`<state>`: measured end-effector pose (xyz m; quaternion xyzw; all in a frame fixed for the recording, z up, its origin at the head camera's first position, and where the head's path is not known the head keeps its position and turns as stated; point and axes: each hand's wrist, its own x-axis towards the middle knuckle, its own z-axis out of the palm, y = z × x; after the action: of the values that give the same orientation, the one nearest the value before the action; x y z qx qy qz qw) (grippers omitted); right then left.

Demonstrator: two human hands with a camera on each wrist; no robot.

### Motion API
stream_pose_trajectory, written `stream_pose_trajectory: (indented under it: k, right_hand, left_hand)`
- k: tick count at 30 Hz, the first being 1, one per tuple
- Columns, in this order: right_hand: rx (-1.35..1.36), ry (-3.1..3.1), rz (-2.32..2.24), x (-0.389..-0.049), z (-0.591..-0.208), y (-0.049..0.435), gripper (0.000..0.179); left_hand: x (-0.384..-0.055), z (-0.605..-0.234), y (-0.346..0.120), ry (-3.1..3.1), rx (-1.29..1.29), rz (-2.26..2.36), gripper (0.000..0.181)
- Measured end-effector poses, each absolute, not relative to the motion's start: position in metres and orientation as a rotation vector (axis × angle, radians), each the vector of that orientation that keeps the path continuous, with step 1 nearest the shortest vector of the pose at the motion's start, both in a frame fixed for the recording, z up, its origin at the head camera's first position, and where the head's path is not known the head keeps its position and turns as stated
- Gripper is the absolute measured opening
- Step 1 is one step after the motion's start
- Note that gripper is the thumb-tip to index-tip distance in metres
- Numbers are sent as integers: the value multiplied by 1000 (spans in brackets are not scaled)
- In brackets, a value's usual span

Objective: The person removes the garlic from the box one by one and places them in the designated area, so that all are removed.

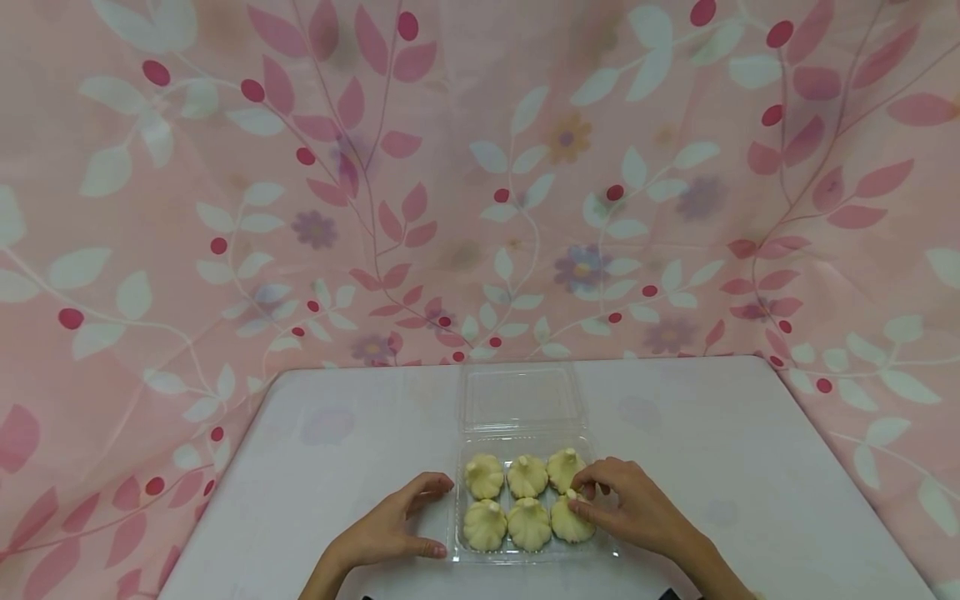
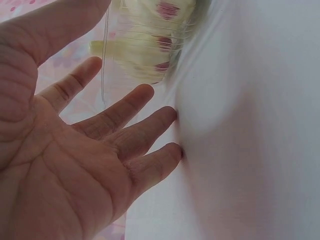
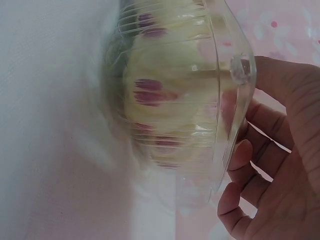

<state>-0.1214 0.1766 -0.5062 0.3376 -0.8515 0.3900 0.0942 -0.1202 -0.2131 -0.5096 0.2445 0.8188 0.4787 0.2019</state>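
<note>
A clear plastic clamshell box (image 1: 536, 557) holds cream-coloured garlic bulbs (image 1: 527, 477) in two rows of three, stalks up. At its near right corner my right hand (image 1: 637, 504) pinches the stalk of a garlic bulb (image 1: 576, 527) between thumb and fingers. In the right wrist view that hand (image 3: 280, 145) reaches over the rim, and purple marks show on the bulb (image 3: 165, 90) through the ribbed wall. My left hand (image 1: 390, 521) lies beside the box's left side, fingers spread and holding nothing. Its palm (image 2: 75, 165) faces the box in the left wrist view.
The box's lid (image 1: 522, 398) is folded back flat behind it, on a white-covered table (image 1: 360, 433). Behind and along the sides hangs a pink cloth (image 1: 450, 167) printed with leaves and flowers.
</note>
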Motion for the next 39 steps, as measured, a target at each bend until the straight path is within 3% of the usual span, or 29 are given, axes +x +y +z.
stream_pose_trajectory:
  k: [17, 39]
  right_hand:
    - [1078, -2470, 1229, -121, -507, 176, 17]
    - [962, -2493, 1338, -118, -496, 183, 18]
  left_hand:
    - [-121, -508, -213, 2277, 700, 1343, 82]
    - [-122, -511, -214, 2269, 694, 1358, 80]
